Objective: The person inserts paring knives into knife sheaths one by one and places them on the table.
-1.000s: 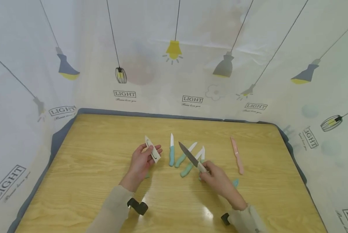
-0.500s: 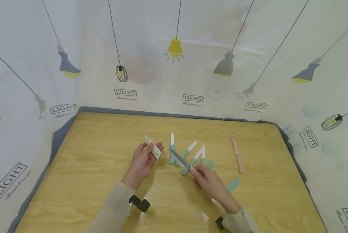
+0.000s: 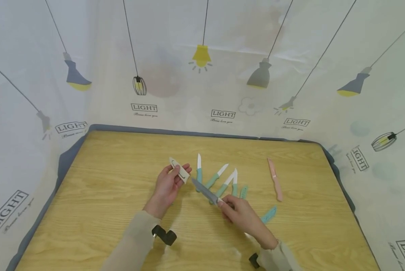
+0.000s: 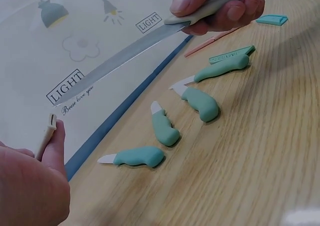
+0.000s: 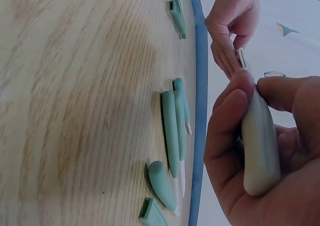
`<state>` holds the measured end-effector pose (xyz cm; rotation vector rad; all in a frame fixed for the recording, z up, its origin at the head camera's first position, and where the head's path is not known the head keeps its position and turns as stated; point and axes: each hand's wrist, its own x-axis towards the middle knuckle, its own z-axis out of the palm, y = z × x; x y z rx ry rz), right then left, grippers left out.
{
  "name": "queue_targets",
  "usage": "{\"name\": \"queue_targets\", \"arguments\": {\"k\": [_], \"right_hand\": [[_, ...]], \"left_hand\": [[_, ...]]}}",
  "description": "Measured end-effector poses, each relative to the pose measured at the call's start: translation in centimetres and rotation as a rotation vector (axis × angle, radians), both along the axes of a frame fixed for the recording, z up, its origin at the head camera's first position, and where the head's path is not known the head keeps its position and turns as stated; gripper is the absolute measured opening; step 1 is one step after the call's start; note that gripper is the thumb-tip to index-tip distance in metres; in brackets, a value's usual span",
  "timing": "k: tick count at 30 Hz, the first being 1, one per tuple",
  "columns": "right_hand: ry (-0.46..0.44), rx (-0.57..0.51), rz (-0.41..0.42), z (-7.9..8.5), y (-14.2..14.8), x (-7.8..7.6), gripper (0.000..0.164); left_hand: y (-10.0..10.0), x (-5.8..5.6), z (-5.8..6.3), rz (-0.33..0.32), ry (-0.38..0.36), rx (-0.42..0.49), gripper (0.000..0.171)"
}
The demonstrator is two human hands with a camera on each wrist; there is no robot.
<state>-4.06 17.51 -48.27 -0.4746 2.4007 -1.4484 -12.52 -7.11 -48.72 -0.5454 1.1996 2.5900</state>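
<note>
Over the tabletop (image 3: 97, 203), I see the left hand (image 3: 166, 186) pinching a cream sheath (image 3: 183, 174), the right hand (image 3: 244, 216) gripping a bare knife (image 3: 205, 191), just apart; four small knives (image 3: 213, 181) lie uncovered, the pink knife (image 3: 275, 181) seemingly sheathed.
</note>
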Motion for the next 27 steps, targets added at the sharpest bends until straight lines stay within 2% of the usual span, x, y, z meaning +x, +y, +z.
{"name": "queue_targets", "arguments": {"k": [9,17,27], "right_hand": [[-0.041,0.010,-0.032,-0.11,-0.20,-0.07,0.029],[-0.025,0.030,-0.022,-0.01,-0.28,-0.08,0.037],[-0.064,0.003,-0.026,0.35,-0.41,0.06,0.040]], "left_hand": [[0.32,-0.05,0.40,-0.005,0.007,0.001,0.050],[0.53,-0.04,0.29,-0.010,0.008,-0.001,0.048],[0.73,-0.02,0.26,-0.015,0.020,-0.017,0.045]]}}
